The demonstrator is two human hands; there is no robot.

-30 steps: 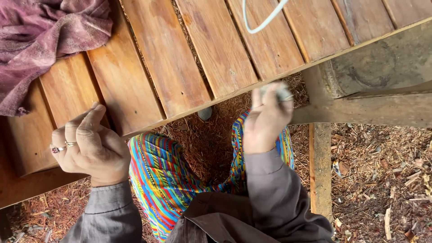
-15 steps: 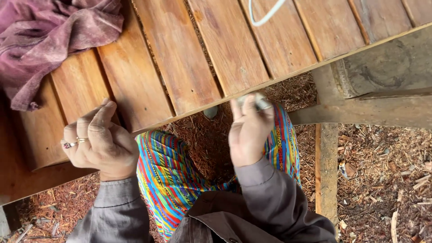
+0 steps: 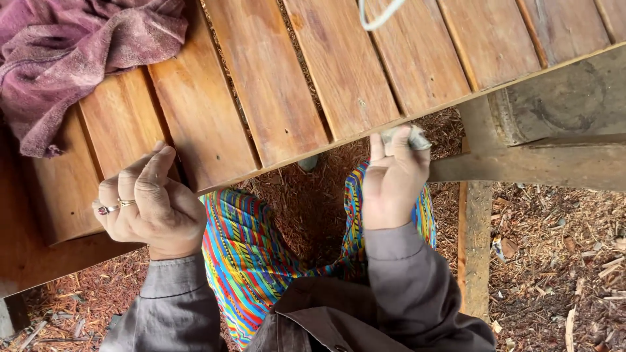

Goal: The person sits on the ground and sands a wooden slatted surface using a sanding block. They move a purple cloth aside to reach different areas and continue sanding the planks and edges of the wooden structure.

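We look down from above at a slatted wooden desk (image 3: 267, 98) made of warm brown planks with narrow gaps between them, and our two hands work along its near edge. At the far left, a crumpled purple cloth (image 3: 72, 52) lies heaped on the slats, well apart from both hands. Next comes our left hand (image 3: 147, 205), resting against the desk's edge with the thumb pointing up along a slat and the fingers (image 3: 111, 202) curled loosely inward; two rings sit on them, and we see nothing held there. A grey sleeve (image 3: 173, 306) covers that arm. In the middle, below the desk, our lap shows brightly striped fabric (image 3: 248, 254) in many colours, above ground littered with reddish wood shavings (image 3: 306, 202). Further right, our right hand (image 3: 391, 182) is raised to the underside of the desk's edge, its fingers pinched closed around a small grey folded piece, likely sandpaper (image 3: 404, 137), which touches the edge of the slats. A thin white cord (image 3: 381, 16) loops across the planks at the top, above that hand. At the far right, a weathered wooden beam (image 3: 541, 163) runs sideways and a plank (image 3: 473, 248) stands on ground strewn with wood chips (image 3: 561, 261).
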